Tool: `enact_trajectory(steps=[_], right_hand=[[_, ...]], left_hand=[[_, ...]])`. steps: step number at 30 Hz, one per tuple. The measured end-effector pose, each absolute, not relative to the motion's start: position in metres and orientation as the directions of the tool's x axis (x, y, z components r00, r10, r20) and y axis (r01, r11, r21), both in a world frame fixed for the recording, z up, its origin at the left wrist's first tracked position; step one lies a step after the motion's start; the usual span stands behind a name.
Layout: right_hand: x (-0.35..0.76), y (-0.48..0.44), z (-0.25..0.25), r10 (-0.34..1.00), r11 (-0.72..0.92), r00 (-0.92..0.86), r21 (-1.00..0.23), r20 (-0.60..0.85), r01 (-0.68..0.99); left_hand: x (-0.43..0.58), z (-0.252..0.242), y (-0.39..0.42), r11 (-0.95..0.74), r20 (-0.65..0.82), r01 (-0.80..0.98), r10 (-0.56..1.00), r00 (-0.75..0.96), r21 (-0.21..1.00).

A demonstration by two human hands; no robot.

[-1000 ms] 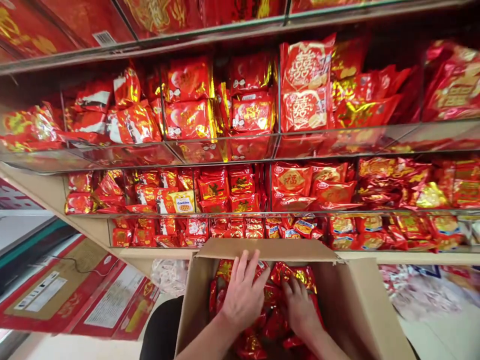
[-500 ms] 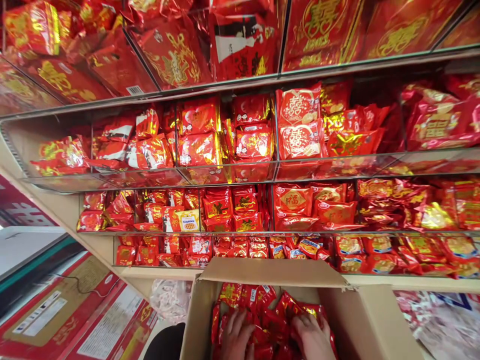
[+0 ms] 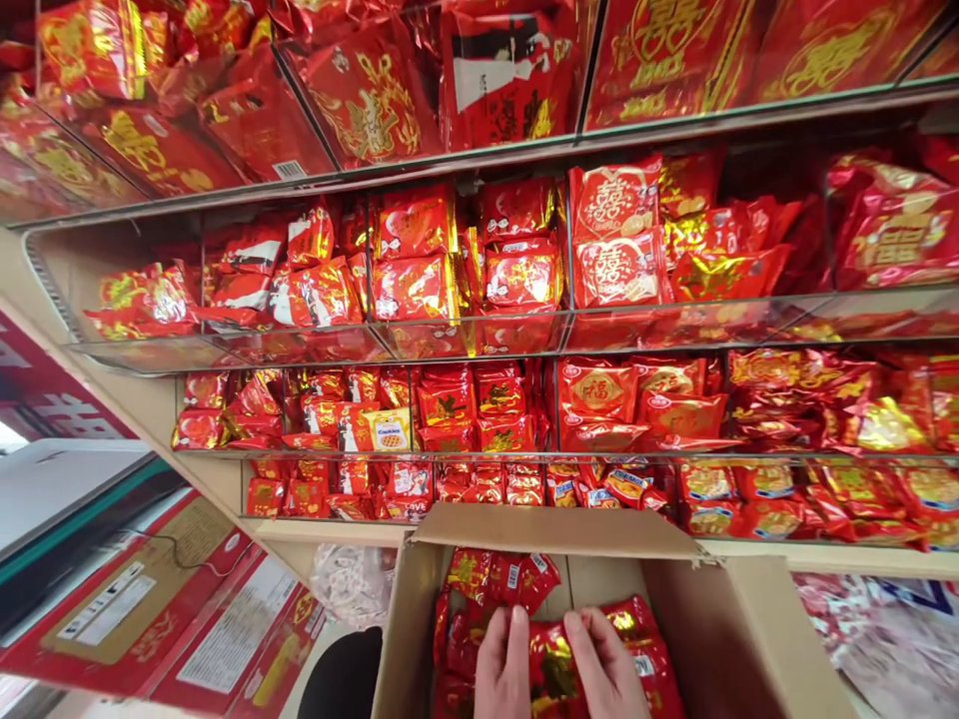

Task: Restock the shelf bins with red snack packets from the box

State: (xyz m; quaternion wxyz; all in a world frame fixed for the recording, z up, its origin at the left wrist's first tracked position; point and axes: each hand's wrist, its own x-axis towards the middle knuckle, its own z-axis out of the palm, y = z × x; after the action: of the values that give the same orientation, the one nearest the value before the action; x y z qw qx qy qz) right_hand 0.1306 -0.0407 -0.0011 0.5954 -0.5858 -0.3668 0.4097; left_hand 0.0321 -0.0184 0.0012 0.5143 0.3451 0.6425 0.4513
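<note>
Over an open cardboard box at the bottom of the head view, both my hands grip red foil snack packets with gold print. My left hand closes on the left side, its thumb lying along the top. From the right side my right hand pinches the packets, thumb on top. Whether they hold one packet or a small stack is unclear. Beneath and around them, more loose red packets fill the box; some show white barcode labels.
Ahead rises a tiered display shelf with clear dividers, stocked with red and gold packets. Red printed cartons stand at the lower left. Clear plastic bags lie to both sides of the box, including one bag on its left.
Both hands have risen from among the packets in the box and come closer together, now holding packets between them. The view has shifted slightly.
</note>
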Motion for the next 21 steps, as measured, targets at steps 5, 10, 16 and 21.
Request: enact_trajectory(steps=[5, 10, 16, 21], right_hand=[[0.138, -0.043, 0.024, 0.886, -0.011, 0.463, -1.0, -0.021, -0.025], [0.143, -0.043, 0.026, 0.842, -0.005, 0.535, -0.989, 0.075, 0.147], [0.142, -0.042, 0.025, 0.826, -0.108, 0.563, -0.971, 0.032, 0.212], [0.132, -0.048, 0.0, 0.928, -0.096, 0.37, -0.988, -0.044, 0.122]], left_hand=[[0.034, 0.035, -0.008, 0.243, -0.247, -0.044, 0.959, -0.139, 0.969], [0.04, 0.041, -0.004, 0.115, -0.123, -0.097, 0.989, -0.079, 0.989], [0.039, 0.03, -0.005, 0.18, -0.199, -0.19, 0.976, -0.088, 0.965], [0.019, 0.002, -0.006, 0.264, -0.278, -0.092, 0.937, -0.21, 0.96]])
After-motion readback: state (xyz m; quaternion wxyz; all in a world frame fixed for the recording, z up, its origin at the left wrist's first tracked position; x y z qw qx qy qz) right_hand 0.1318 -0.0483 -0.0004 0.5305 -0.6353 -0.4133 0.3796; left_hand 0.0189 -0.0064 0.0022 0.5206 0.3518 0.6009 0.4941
